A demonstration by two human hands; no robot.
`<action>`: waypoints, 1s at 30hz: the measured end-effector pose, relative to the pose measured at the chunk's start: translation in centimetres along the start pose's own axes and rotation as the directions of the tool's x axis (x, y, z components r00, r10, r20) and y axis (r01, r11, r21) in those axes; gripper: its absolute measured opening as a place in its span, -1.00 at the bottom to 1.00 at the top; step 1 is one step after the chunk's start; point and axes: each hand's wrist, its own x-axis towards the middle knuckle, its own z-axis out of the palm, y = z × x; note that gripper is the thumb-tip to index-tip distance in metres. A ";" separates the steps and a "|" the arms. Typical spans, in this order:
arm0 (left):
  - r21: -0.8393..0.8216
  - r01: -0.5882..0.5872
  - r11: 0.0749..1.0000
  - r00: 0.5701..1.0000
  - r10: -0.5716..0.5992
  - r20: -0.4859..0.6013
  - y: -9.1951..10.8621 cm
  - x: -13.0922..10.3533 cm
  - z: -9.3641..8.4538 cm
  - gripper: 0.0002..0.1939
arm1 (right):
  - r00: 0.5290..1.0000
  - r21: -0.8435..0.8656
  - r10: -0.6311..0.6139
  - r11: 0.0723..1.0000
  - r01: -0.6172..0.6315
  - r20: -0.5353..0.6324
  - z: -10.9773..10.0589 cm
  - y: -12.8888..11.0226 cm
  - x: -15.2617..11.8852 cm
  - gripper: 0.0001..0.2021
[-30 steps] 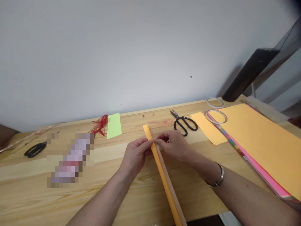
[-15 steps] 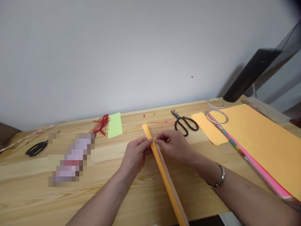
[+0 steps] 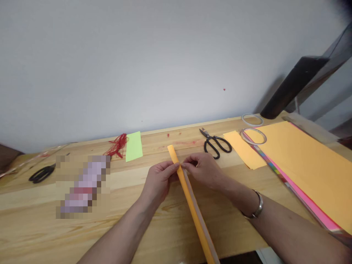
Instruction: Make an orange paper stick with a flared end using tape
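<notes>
A long, narrow folded orange paper strip slants from the middle of the table down to the bottom edge of the head view. A greyish band runs along its right side. My left hand pinches the strip near its upper end, thumb on top. On the other side, my right hand has thumb and index finger pressed together at the strip's right edge, where the band begins. Whether those fingertips hold the band alone or the paper too is hard to see. Black-handled scissors lie just beyond my right hand.
Orange sheets over pink ones lie at right, with tape rolls and smaller orange pieces nearby. A black cylinder leans behind. Leftward are green paper, red strings, a blurred-out object and more scissors.
Both hands keep their pinch at almost the same place on the strip. The view has shifted very slightly; nothing else has visibly moved.
</notes>
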 end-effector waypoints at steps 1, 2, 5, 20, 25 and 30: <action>0.000 -0.001 1.000 1.000 0.001 0.000 0.0 0.0 0.0 -0.86 | 1.000 0.000 0.005 1.000 -0.005 0.000 0.0 0.0 0.0 -0.84; 0.001 -0.002 1.000 1.000 0.002 -0.001 0.0 0.0 0.0 -0.86 | 1.000 0.001 0.011 1.000 -0.011 -0.001 0.0 -0.1 0.0 -0.84; 0.002 -0.002 1.000 1.000 0.002 -0.014 0.0 0.1 -0.1 -0.86 | 0.999 0.011 0.034 0.999 -0.034 -0.010 0.0 -0.2 0.0 -0.85; 0.035 -0.005 0.999 1.000 0.006 -0.009 -0.3 0.1 -0.3 -0.86 | 0.990 0.020 0.135 0.991 -0.136 0.046 -0.2 -0.2 0.2 -0.81; 0.041 -0.004 0.999 1.000 0.004 -0.004 -0.2 0.0 -0.2 -0.86 | 0.988 -0.018 0.145 0.989 -0.144 0.050 -0.4 -0.3 0.2 -0.80; 0.037 0.005 0.999 1.000 -0.004 -0.016 -0.2 0.0 -0.2 -0.84 | 0.994 -0.035 0.111 0.993 -0.110 0.025 -0.3 -0.3 0.2 -0.80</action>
